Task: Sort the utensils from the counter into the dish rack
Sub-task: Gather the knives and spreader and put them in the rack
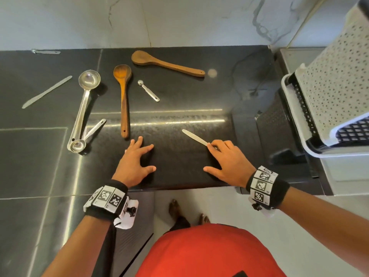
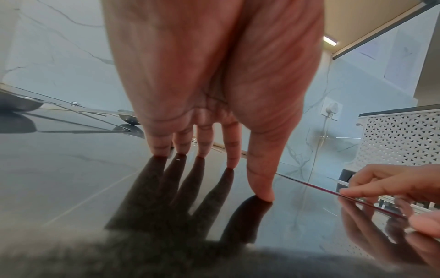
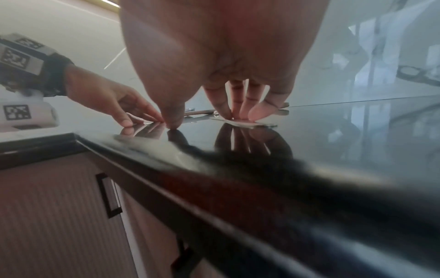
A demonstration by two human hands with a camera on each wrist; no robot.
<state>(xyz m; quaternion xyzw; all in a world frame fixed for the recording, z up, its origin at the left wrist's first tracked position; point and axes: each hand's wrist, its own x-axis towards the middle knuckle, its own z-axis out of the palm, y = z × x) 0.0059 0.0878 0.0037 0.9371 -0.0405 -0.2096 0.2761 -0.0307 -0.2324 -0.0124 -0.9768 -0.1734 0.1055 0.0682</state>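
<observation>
A flat steel knife (image 1: 194, 137) lies on the black counter (image 1: 179, 166), tip pointing far left. My right hand (image 1: 221, 156) presses its fingertips (image 3: 223, 111) down on the knife (image 3: 243, 123) at the handle end, with the thumb spread apart on the counter. My left hand (image 1: 137, 158) rests on spread fingertips (image 2: 232, 159) on bare counter and holds nothing. The white perforated dish rack (image 1: 331, 92) with its black basket stands at the right. Two wooden spoons (image 1: 123, 96) (image 1: 165, 63), a steel ladle (image 1: 83, 104), two small measuring spoons (image 1: 148, 90) (image 1: 87, 136) and a second knife (image 1: 47, 91) lie further back and left.
A small metal piece (image 1: 45, 51) lies against the marble wall at the back left. The counter's front edge (image 3: 214, 169) runs just under my wrists, with cabinet doors below. A steel surface (image 1: 299, 54) sits behind the rack.
</observation>
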